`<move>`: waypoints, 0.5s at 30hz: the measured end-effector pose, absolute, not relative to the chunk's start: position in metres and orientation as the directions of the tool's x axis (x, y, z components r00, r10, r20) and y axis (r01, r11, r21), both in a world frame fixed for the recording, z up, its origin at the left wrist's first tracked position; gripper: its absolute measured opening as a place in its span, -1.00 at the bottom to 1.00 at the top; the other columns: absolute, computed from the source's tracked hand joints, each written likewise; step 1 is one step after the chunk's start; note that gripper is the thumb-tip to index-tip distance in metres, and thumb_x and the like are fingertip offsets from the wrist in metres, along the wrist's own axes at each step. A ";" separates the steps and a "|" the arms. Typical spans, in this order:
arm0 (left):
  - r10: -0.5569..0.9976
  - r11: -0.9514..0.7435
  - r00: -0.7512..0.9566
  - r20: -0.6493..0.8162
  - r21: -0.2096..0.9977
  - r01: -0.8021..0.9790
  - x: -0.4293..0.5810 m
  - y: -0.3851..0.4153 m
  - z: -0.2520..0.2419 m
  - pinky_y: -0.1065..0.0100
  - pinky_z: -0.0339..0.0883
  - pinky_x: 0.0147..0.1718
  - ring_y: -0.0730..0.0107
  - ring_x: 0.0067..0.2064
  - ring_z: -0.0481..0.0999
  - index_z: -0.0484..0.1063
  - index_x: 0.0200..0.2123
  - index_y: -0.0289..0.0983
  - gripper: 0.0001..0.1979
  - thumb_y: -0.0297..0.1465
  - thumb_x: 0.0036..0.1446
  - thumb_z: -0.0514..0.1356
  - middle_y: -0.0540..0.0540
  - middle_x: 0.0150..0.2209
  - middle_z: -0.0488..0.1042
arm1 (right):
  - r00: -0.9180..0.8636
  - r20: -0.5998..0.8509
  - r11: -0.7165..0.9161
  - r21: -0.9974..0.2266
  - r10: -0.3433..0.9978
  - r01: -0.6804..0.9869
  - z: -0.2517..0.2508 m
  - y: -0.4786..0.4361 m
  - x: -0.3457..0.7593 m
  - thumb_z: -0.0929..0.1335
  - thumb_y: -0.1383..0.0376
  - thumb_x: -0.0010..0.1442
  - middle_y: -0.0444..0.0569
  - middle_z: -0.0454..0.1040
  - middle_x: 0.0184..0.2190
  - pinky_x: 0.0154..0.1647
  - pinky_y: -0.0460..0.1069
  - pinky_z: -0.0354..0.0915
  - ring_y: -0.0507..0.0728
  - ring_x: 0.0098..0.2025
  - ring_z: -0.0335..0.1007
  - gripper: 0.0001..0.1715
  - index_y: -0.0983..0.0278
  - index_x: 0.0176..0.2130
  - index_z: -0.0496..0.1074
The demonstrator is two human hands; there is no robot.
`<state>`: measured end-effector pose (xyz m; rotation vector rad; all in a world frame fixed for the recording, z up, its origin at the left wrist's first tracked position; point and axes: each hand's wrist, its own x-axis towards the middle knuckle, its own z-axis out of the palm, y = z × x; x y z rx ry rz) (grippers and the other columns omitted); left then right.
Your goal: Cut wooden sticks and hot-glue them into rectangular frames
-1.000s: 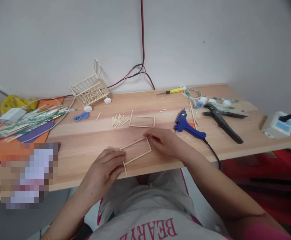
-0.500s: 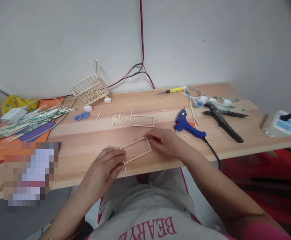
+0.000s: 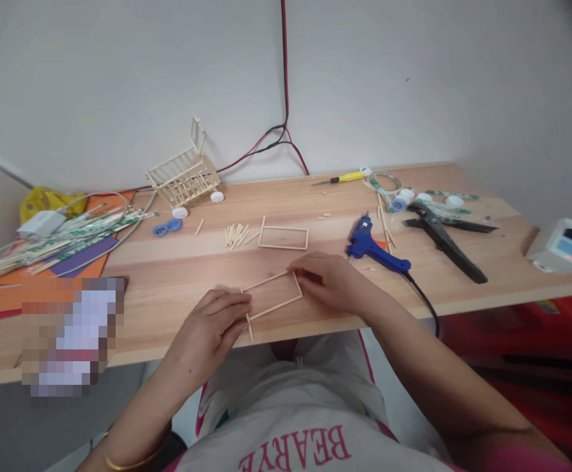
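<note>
A thin wooden stick frame (image 3: pixel 274 308), roughly rectangular, lies near the table's front edge between my hands. My left hand (image 3: pixel 217 321) grips its left end, fingers over the short crosspiece, whose lower tip sticks out below. At the far right corner, my right hand (image 3: pixel 322 278) pinches the frame between thumb and fingers. Just beyond lies a second stick frame (image 3: pixel 283 248), untouched, with one stick end jutting out at its upper left. Beside that frame is a small pile of short sticks (image 3: pixel 236 235).
A cart-like stick model (image 3: pixel 185 177) stands at the back left. Right of my hands lie a blue glue gun (image 3: pixel 377 252) and black cutters (image 3: pixel 445 239). A yellow-handled screwdriver (image 3: pixel 347 177) rests at the back. Bagged sticks (image 3: pixel 84 233) and a pixelated phone-like object (image 3: pixel 76 337) are at left.
The whole scene has shifted slightly to the right in view as the camera turned. Both hands keep their hold on the stick frame, with no clear movement against the table.
</note>
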<state>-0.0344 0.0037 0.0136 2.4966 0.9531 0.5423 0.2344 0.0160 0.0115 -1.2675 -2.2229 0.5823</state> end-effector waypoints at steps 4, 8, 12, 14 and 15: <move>0.692 -0.688 0.687 0.223 0.492 0.533 -0.033 0.004 0.016 0.13 0.29 -0.04 0.25 -0.03 0.36 0.42 -0.13 -0.24 -0.78 -0.45 0.14 0.10 -0.15 -0.08 0.46 | -0.470 0.210 0.494 -0.596 0.857 0.633 0.013 0.015 0.236 0.27 0.39 0.11 0.04 0.48 -0.18 -0.07 0.03 0.24 0.14 -0.10 0.35 -0.66 0.27 -0.08 0.41; 0.688 -0.691 0.694 0.212 0.484 0.537 -0.034 0.005 0.017 0.13 0.28 -0.04 0.25 -0.03 0.36 0.43 -0.13 -0.24 -0.78 -0.45 0.15 0.09 -0.15 -0.08 0.46 | -0.519 0.202 0.517 -0.627 0.830 0.583 0.015 0.014 0.239 0.29 0.35 0.13 0.05 0.44 -0.13 -0.03 0.05 0.23 0.14 -0.06 0.32 -0.69 0.25 -0.09 0.40; 0.684 -0.695 0.701 0.200 0.471 0.543 -0.035 0.008 0.017 0.13 0.27 -0.03 0.24 -0.01 0.35 0.42 -0.12 -0.24 -0.77 -0.44 0.15 0.09 -0.16 -0.06 0.44 | -0.567 0.180 0.534 -0.639 0.804 0.554 0.015 0.013 0.243 0.34 0.31 0.10 0.08 0.37 -0.06 0.01 0.03 0.21 0.13 -0.01 0.29 -0.81 0.27 -0.22 0.45; 0.683 -0.696 0.702 0.201 0.469 0.543 -0.035 0.008 0.017 0.13 0.26 -0.02 0.24 0.00 0.35 0.42 -0.12 -0.24 -0.77 -0.45 0.15 0.09 -0.16 -0.05 0.44 | -0.576 0.169 0.532 -0.644 0.800 0.550 0.015 0.013 0.244 0.34 0.34 0.10 0.07 0.35 -0.05 0.01 0.02 0.21 0.12 -0.01 0.29 -0.87 0.28 -0.28 0.46; 0.683 -0.697 0.701 0.203 0.470 0.542 -0.035 0.008 0.017 0.13 0.27 -0.02 0.25 -0.01 0.35 0.42 -0.12 -0.24 -0.78 -0.44 0.15 0.10 -0.16 -0.05 0.44 | -0.575 0.166 0.529 -0.647 0.801 0.549 0.015 0.012 0.244 0.34 0.35 0.10 0.07 0.34 -0.05 0.01 0.02 0.21 0.12 -0.01 0.28 -0.88 0.27 -0.30 0.47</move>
